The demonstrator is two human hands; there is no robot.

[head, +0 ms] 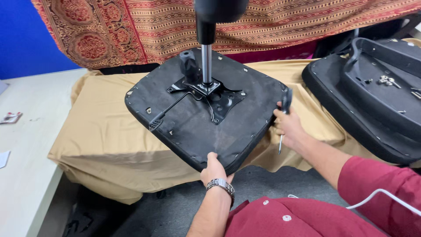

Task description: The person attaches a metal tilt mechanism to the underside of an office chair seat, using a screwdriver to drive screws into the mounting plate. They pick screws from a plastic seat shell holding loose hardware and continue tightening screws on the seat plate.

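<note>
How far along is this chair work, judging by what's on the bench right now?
Looks done: the metal mechanism plate and gas cylinder already sit on the upturned seat. In hand: the left hand grips the seat's near edge, while the right hand holds a screwdriver at its side edge. Probably left: a second chair part lies apart on the right, with loose screws on it.

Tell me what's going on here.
A person in a red shirt holds an upturned black chair seat on a tan cloth-covered table. The left hand grips the seat's near edge; the right hand is at its right edge and also holds a screwdriver. A metal plate with a chrome post and lever is mounted on the seat's underside. Another black chair part lies to the right with some loose hardware on it.
</note>
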